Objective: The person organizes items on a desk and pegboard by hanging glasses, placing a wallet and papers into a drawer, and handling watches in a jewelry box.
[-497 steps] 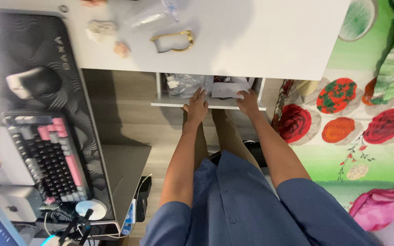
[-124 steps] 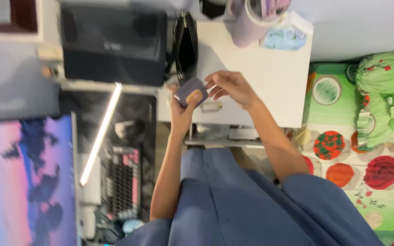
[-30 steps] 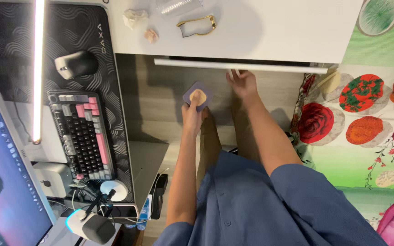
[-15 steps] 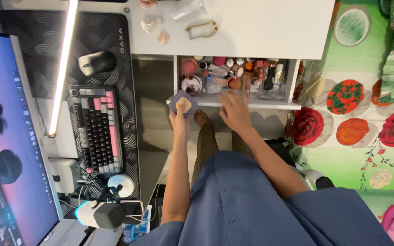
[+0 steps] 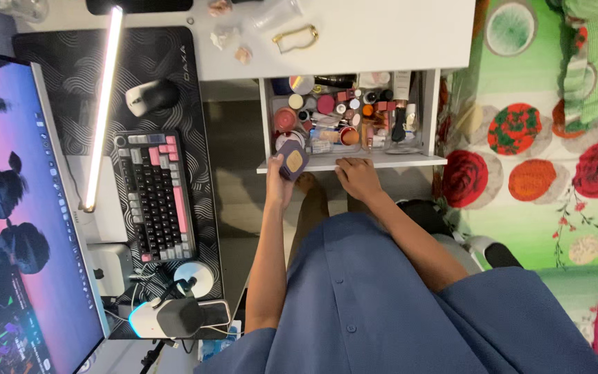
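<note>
We see the left hand [image 5: 279,185] closed around a small dark square box [image 5: 293,161] with a tan oval on its lid, held at the front left edge of the open drawer [image 5: 351,162]. The right hand [image 5: 358,178] holds nothing; its fingers curl over that front edge. The drawer is packed with small jars and tubes [image 5: 344,114], under the white desk [image 5: 382,34].

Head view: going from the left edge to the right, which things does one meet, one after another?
Monitor → light bar → keyboard → left hand holding a small compact → right hand on the open drawer's front edge → flowered rug.
</note>
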